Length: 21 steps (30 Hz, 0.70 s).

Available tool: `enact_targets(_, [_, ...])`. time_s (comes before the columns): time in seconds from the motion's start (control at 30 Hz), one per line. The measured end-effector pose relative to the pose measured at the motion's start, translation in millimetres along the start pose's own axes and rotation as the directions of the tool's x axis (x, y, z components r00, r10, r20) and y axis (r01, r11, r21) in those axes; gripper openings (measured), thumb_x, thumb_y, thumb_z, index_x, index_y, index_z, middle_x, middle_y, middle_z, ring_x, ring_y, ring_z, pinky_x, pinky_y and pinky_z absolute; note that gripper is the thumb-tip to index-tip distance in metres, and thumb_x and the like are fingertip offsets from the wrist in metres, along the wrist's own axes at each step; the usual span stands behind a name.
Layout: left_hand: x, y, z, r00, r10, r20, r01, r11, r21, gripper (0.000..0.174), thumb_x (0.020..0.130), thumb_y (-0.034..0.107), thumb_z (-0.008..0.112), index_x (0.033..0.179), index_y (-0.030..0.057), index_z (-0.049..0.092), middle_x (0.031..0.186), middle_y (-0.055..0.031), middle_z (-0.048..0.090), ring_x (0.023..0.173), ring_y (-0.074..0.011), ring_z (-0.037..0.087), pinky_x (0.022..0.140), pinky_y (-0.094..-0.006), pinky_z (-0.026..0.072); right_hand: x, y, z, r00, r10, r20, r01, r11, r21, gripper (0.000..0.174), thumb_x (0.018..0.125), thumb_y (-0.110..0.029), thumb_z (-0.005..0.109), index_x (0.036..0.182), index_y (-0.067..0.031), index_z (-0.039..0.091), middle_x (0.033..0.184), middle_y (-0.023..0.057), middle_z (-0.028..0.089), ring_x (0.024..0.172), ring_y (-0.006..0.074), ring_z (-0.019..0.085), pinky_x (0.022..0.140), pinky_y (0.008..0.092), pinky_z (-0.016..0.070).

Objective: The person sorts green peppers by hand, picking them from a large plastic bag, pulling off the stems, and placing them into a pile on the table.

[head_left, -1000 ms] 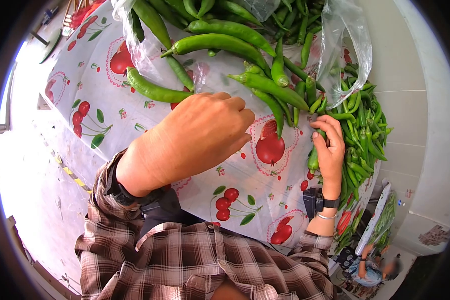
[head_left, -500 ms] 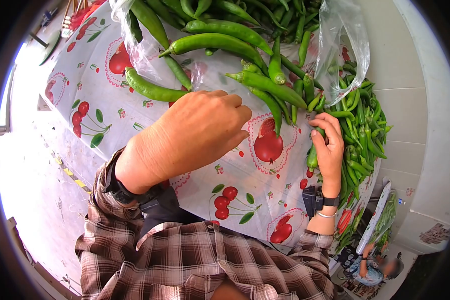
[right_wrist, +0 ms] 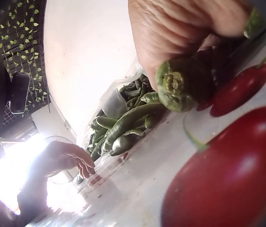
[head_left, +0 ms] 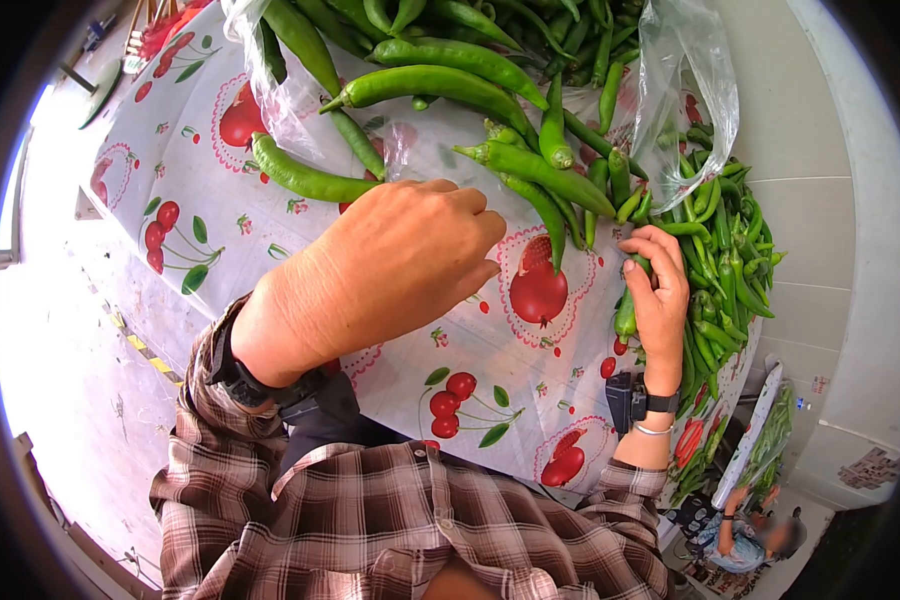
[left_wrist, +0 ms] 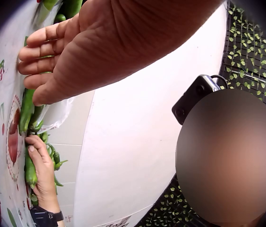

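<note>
A long green chili pepper (head_left: 625,318) lies under my right hand (head_left: 660,300), whose thumb and fingers curl round it at the edge of a pepper pile. In the right wrist view the stem end of this pepper (right_wrist: 175,85) pokes out below the palm. My left hand (head_left: 380,275) hovers over the patterned tablecloth (head_left: 470,340), and the left wrist view shows its fingers loosely bent with nothing in them. Just beyond its knuckles sits a single large pepper (head_left: 305,178). Several more peppers (head_left: 545,178) lie between the two hands, toward the back.
A clear plastic bag (head_left: 685,90) spills green peppers at the back of the table. The heaped smaller peppers (head_left: 735,290) run along the right edge beside a tiled wall (head_left: 810,230). Another person (head_left: 735,540) is at the lower right, near a tray of greens (head_left: 760,440).
</note>
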<state>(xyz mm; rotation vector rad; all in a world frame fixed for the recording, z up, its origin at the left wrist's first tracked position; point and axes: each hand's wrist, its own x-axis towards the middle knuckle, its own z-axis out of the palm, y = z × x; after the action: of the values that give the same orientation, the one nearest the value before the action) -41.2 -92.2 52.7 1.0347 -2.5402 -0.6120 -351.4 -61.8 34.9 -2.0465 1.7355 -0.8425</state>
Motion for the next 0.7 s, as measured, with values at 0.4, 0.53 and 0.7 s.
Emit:
enact_targets(0.4, [-0.2, 0.6, 0.4, 1.0, -0.007, -0.005, 0.007, 1.0, -0.004, 0.02, 0.083, 0.019, 0.065, 0.093, 0.0023, 0.064, 0.087, -0.0124, 0.061, 0.084, -0.0324, 0.061, 0.073, -0.0418, 0.0491, -0.1, -0.9, -0.2, 1.0, 0.028, 0.008, -0.028, 1.0, 0.008, 0.018, 0.08, 0.001, 0.059, 0.097, 0.0009, 0.063, 0.107, 0.0081, 0.058, 0.097, 0.0203, 0.056, 0.081, 0.0281, 0.0447])
enact_targets(0.53, [-0.6, 1.1, 0.0, 1.0, -0.013, -0.004, 0.013, 1.0, -0.005, 0.019, 0.082, 0.019, 0.065, 0.091, 0.0027, 0.063, 0.086, -0.0121, 0.061, 0.083, -0.0322, 0.06, 0.072, -0.0418, 0.0489, 0.4, -1.1, -0.6, 1.0, 0.019, 0.009, -0.019, 1.0, -0.006, 0.018, 0.079, 0.001, 0.059, 0.097, 0.0009, 0.063, 0.107, 0.0076, 0.058, 0.095, 0.0194, 0.056, 0.08, 0.0275, 0.0443])
enact_targets(0.7, [-1.4, 2.6, 0.3, 1.0, -0.022, -0.013, 0.021, 1.0, -0.01, 0.018, 0.082, 0.019, 0.066, 0.091, 0.0033, 0.063, 0.086, -0.012, 0.061, 0.084, -0.0319, 0.06, 0.072, -0.0413, 0.049, 0.1, -1.9, -0.8, 1.0, 0.01, 0.009, -0.01, 1.0, -0.005, 0.019, 0.079, 0.001, 0.059, 0.097, 0.0007, 0.063, 0.107, 0.007, 0.058, 0.094, 0.0185, 0.056, 0.079, 0.0267, 0.0438])
